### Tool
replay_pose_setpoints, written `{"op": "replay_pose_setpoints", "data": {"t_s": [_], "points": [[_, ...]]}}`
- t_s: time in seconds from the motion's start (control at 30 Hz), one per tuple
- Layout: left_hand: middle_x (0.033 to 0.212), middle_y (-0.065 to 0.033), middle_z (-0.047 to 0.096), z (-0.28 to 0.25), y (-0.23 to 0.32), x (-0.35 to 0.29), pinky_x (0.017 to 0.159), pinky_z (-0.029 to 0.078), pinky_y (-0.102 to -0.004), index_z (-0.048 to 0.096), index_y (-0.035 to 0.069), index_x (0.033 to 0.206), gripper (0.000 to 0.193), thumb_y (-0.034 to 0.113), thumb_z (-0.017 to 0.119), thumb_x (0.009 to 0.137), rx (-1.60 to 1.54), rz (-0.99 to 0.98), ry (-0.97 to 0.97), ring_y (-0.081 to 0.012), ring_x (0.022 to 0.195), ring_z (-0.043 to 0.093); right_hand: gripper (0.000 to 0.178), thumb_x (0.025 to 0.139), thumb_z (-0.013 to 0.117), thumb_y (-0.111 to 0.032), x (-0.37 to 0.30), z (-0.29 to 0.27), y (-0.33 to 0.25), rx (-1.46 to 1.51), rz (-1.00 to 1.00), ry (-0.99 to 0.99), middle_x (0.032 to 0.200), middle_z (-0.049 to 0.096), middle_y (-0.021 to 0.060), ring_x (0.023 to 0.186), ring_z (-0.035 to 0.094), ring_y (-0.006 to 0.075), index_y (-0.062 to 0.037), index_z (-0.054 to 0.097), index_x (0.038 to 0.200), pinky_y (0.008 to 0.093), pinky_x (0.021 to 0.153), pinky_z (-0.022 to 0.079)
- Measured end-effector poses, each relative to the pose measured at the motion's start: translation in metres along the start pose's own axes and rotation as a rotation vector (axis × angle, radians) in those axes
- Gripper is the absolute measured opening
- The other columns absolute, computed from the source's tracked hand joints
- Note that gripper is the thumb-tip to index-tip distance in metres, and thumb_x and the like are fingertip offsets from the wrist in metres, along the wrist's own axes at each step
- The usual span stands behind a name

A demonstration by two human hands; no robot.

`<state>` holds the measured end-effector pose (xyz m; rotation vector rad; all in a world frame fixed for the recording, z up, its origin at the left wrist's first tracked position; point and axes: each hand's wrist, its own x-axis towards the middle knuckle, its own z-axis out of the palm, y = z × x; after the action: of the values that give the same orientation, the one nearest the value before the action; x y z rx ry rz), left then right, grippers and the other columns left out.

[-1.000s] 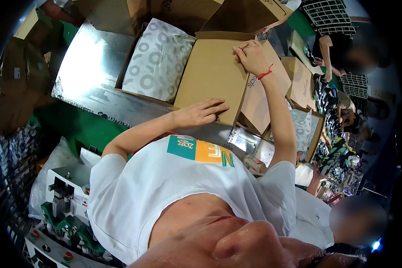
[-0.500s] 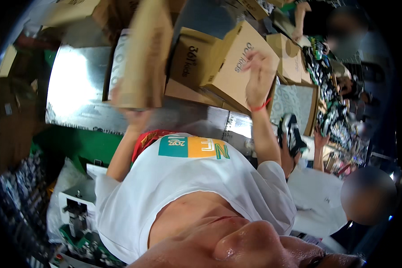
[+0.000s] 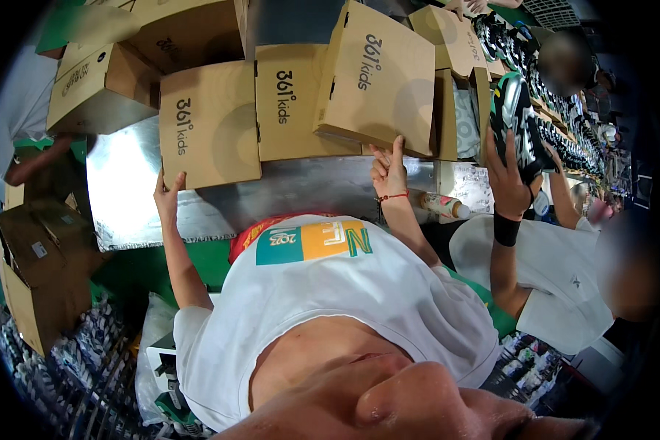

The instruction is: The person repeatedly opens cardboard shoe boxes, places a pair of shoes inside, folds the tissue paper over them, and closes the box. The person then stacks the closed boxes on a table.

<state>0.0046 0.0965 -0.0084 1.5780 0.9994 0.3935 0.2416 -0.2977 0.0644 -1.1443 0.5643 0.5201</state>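
My left hand (image 3: 170, 194) grips the lower left corner of a closed cardboard shoebox (image 3: 216, 143), its thumb over the lid. This box lies lid up on the shiny metal-covered table (image 3: 293, 191). Beside it is another closed brown shoebox (image 3: 290, 136). Further right, a tilted shoebox (image 3: 389, 81) rests partly over its neighbours. At that box's lower edge is my right hand (image 3: 390, 176), the index finger stretched up to the edge and the other fingers loosely bent and apart.
More boxes (image 3: 103, 92) stand at the back left, with a person's arm (image 3: 40, 165) nearby. An open box with patterned paper (image 3: 466, 121) is on the right. A co-worker there holds a black-and-white shoe (image 3: 517, 125). A bottle (image 3: 444, 204) lies by my right forearm.
The box in my left hand has gone from raised and blurred to lying flat. My right hand has dropped from over the tilted box to its lower edge. The co-worker's shoe is higher.
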Motion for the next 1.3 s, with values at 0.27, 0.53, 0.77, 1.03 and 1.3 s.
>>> {"op": "replay_pose_setpoints", "data": {"t_s": [0.27,0.53,0.77,1.03,1.3], "points": [[0.125,-0.0174,0.044,0.02,0.006,-0.012,0.099,0.031,-0.0344,0.041,0.0,0.126,0.059,0.015,0.068,0.077,0.472,0.341,0.297,-0.0269,0.119,0.038,0.027,0.08,0.061,-0.034,0.035,-0.021,-0.032,0.169,-0.137,-0.153,0.072,0.055,0.0012,0.038,0.03,0.0062,-0.01,0.051,0.087,0.02,0.035,0.021],[0.125,-0.0113,0.043,0.126,0.111,0.032,0.097,0.033,-0.0359,0.043,0.002,0.125,0.052,0.032,0.058,0.084,-0.009,0.509,-0.275,-0.025,0.12,0.036,0.026,0.084,0.057,-0.031,0.061,-0.066,-0.106,-0.277,-0.175,-0.24,0.08,0.06,0.0006,0.051,0.048,0.0063,-0.0099,0.057,0.098,0.0202,0.042,0.036],[0.128,-0.0083,0.044,0.195,0.121,0.077,0.1,0.03,-0.0363,0.039,0.004,0.13,0.062,0.048,0.046,0.087,-0.351,-0.069,-0.695,-0.0196,0.119,0.039,0.07,0.088,0.033,-0.059,0.058,-0.099,-0.113,-0.855,-0.537,0.075,0.072,0.063,0.0096,0.064,0.061,0.0146,0.0048,0.06,0.097,0.0249,0.06,0.046],[0.133,-0.0086,0.039,0.192,0.12,0.05,0.1,0.03,-0.0297,0.021,0.006,0.139,0.07,0.037,0.052,0.084,-0.239,-0.379,-0.977,-0.0184,0.121,0.039,0.05,0.09,0.051,-0.035,-0.009,-0.078,-0.02,-0.397,-0.123,-0.306,0.1,0.057,0.008,0.061,0.043,0.0019,-0.0026,0.04,0.126,0.0157,0.048,0.032],[0.133,-0.0073,0.039,0.219,0.161,0.053,0.1,0.033,-0.0314,0.016,0.011,0.141,0.073,0.025,0.057,0.082,-0.423,-0.355,-0.919,-0.0182,0.12,0.041,0.047,0.084,0.06,-0.02,0.068,0.015,-0.071,-0.394,-0.453,-0.165,0.106,0.057,0.0066,0.09,0.052,0.0103,0.0082,0.047,0.119,0.0229,0.076,0.042]]}}
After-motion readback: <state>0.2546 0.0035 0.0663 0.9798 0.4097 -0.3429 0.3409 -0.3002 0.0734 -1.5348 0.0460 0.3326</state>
